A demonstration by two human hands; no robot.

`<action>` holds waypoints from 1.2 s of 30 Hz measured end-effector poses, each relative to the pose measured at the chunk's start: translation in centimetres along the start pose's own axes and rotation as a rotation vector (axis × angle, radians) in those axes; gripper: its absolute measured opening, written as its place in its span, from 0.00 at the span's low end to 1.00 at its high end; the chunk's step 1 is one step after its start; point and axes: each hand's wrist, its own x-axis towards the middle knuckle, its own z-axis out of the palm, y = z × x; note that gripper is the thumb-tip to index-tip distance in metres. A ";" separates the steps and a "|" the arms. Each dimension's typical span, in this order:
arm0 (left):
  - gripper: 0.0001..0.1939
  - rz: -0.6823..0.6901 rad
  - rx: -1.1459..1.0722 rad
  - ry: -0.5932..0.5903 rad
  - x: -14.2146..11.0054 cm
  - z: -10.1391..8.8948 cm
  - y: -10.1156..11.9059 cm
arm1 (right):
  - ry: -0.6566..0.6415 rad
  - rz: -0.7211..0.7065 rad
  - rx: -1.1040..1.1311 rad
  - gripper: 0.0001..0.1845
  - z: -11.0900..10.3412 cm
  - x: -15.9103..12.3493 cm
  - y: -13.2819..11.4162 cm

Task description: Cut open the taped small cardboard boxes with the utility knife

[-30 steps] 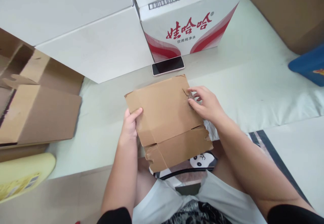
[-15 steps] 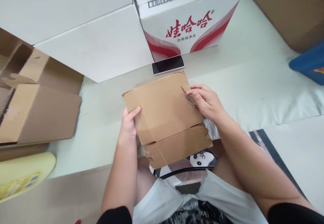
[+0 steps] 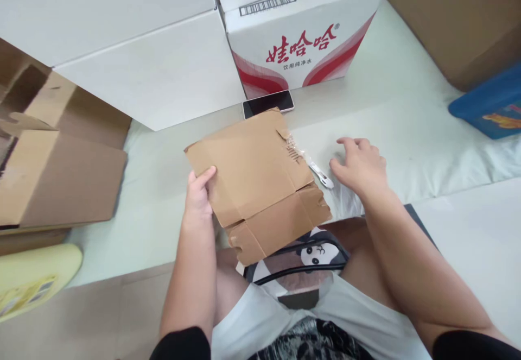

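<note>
A brown cardboard box (image 3: pixel 252 167), folded flat, is tilted in front of me with its creased flap toward my lap. My left hand (image 3: pixel 200 193) grips its left edge, thumb on top and the other fingers hidden beneath. The box's right edge has a torn patch with dark print. Beside that edge lies a small white utility knife (image 3: pixel 321 175), partly covered by clear plastic. My right hand (image 3: pixel 359 165) is off the box, just right of the knife, fingers apart and curved, holding nothing.
A black-screened phone (image 3: pixel 268 103) lies behind the cardboard, against a white and red carton (image 3: pixel 301 50). White boxes (image 3: pixel 154 72) and open brown boxes (image 3: pixel 77 175) stand left. A yellow bottle (image 3: pixel 40 278) is at lower left, a blue container (image 3: pixel 488 99) at right. A panda-print bag (image 3: pixel 293 262) sits on my lap.
My right hand has let go of the cardboard's right edge and moved right, its fingers spreading. The white knife has come into sight. My left hand keeps its grip.
</note>
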 end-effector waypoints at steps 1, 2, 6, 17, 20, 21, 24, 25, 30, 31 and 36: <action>0.23 0.003 -0.008 -0.003 0.0 0.2 0.0 | -0.032 0.020 -0.018 0.32 -0.3 -0.2 0.2; 0.23 0.009 -0.015 -0.006 -0.1 0.3 -0.1 | -0.072 0.040 -0.031 0.33 -0.6 -0.4 0.4; 0.22 0.029 -0.025 -0.008 0.0 0.6 -0.4 | -0.169 0.106 -0.060 0.32 -1.2 -0.5 1.7; 0.23 0.035 -0.018 -0.005 0.3 0.8 -0.3 | -0.162 0.134 -0.034 0.29 -0.8 0.6 6.6; 0.23 0.030 -0.014 -0.017 0.4 1.1 -0.4 | -0.112 0.099 -0.011 0.26 -0.8 0.7 6.8; 0.22 0.031 -0.011 -0.025 0.4 1.1 -0.5 | -0.094 0.086 0.006 0.25 -0.7 0.6 6.5; 0.22 0.045 -0.002 -0.033 0.4 1.3 -0.7 | -0.052 -0.026 0.108 0.23 -0.3 0.3 4.4; 0.22 0.049 0.001 -0.033 0.4 1.3 -0.7 | -0.054 -0.088 0.151 0.23 0.0 0.2 3.4; 0.21 0.047 0.031 -0.032 0.4 1.1 -1.0 | -0.156 -0.249 0.166 0.29 1.3 -0.1 -0.7; 0.21 0.045 0.036 -0.029 0.4 1.0 -1.0 | -0.175 -0.242 0.154 0.29 1.4 0.0 -1.0; 0.22 0.026 0.058 -0.060 0.3 1.0 -0.7 | -0.239 -0.252 0.140 0.27 1.3 0.1 -0.9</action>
